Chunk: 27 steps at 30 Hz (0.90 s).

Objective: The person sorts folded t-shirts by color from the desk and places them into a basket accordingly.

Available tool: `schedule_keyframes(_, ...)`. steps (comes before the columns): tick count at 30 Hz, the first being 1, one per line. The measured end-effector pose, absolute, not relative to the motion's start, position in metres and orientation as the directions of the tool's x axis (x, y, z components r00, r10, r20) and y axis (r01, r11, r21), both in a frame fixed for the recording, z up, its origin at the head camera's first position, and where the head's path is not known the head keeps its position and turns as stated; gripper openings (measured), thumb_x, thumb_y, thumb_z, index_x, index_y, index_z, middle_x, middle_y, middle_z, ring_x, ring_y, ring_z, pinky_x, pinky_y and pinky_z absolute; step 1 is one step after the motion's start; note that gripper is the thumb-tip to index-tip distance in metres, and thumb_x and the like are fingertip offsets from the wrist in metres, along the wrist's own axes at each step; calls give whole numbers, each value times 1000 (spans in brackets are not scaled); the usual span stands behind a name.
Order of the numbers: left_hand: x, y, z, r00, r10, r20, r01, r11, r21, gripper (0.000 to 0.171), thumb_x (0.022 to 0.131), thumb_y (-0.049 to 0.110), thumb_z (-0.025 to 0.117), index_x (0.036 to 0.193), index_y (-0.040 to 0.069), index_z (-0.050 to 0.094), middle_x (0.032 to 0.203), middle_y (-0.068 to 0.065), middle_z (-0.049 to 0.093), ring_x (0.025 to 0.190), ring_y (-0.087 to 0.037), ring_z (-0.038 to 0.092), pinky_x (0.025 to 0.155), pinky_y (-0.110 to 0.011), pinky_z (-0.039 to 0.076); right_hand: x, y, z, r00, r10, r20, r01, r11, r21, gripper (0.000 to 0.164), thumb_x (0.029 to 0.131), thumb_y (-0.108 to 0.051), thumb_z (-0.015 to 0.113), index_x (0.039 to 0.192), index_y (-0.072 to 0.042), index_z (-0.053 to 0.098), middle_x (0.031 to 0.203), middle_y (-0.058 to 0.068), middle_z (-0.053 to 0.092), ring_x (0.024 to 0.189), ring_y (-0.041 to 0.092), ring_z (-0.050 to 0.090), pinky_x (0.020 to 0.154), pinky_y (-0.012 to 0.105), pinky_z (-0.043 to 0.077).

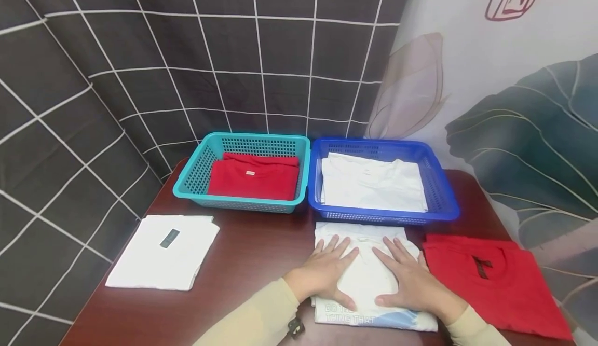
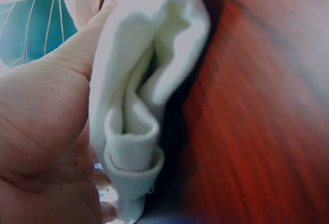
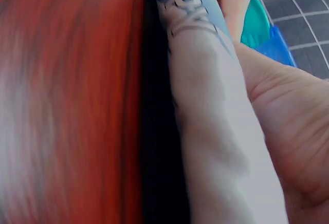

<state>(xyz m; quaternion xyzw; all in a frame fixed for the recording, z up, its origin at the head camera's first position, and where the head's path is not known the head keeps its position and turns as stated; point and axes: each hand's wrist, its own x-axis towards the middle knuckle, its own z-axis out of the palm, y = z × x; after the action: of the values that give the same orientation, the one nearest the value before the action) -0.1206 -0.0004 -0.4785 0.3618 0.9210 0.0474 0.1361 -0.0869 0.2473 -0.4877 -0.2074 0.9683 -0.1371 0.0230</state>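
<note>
A folded white T-shirt (image 1: pixel 366 278) with printed lettering and a blue patch along its near edge lies on the table in front of the blue basket. Flat on its left side rests my left hand (image 1: pixel 327 271), fingers spread and straight. My right hand (image 1: pixel 411 278) lies spread on its right side, thumb pointing toward the other hand. In the left wrist view the shirt's folded layers (image 2: pixel 136 131) show edge-on beside the palm. The right wrist view shows the shirt's rounded side fold (image 3: pixel 213 111) with part of the print.
A teal basket (image 1: pixel 243 202) holds a folded red shirt (image 1: pixel 254 177); the blue basket (image 1: pixel 383 215) beside it holds a folded white one (image 1: pixel 374 185). Another folded white shirt (image 1: pixel 161 258) lies at the left, and a folded red shirt (image 1: pixel 495 284) at the right, on the brown table (image 1: pixel 252 242).
</note>
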Motion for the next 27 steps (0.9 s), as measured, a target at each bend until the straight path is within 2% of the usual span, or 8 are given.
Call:
schedule_keyframes(9, -123, -33, -480, -699, 683, -211, 645, 730, 225, 121, 58, 84, 61, 155, 25, 18, 161, -3, 9, 147, -28, 5, 115, -53, 11, -85, 208, -492, -918, -396, 36, -386, 868, -314, 106, 65, -81, 62, 145, -13, 45, 154, 20, 27, 140, 45, 19, 91, 83, 16)
schedule_keyframes(13, -126, -51, -477, -697, 681, -223, 640, 732, 235, 120, 58, 81, 65, 155, 26, 19, 161, -2, 8, 147, -28, 4, 115, -54, 11, -86, 189, -491, -922, -387, -6, -364, 872, -327, 107, 66, -80, 62, 146, -13, 42, 156, 20, 23, 142, 45, 15, 92, 82, 13)
schedule_keyframes(20, -134, -78, -474, -691, 675, -258, 624, 737, 260, 119, 59, 75, 73, 154, 27, 21, 161, 0, 12, 147, -27, 5, 114, -56, 12, -90, 157, -488, -926, -374, -47, -333, 871, -362, 106, 67, -72, 70, 148, -11, 38, 156, 23, 17, 142, 46, 10, 93, 82, 10)
schedule_keyframes(27, -139, -96, -472, -694, 665, -276, 614, 747, 255, 119, 57, 74, 74, 154, 29, 21, 161, 1, 12, 147, -27, 7, 113, -58, 14, -91, 137, -489, -930, -363, -58, -318, 875, -364, 106, 67, -72, 70, 149, -13, 37, 156, 24, 16, 142, 47, 8, 94, 82, 8)
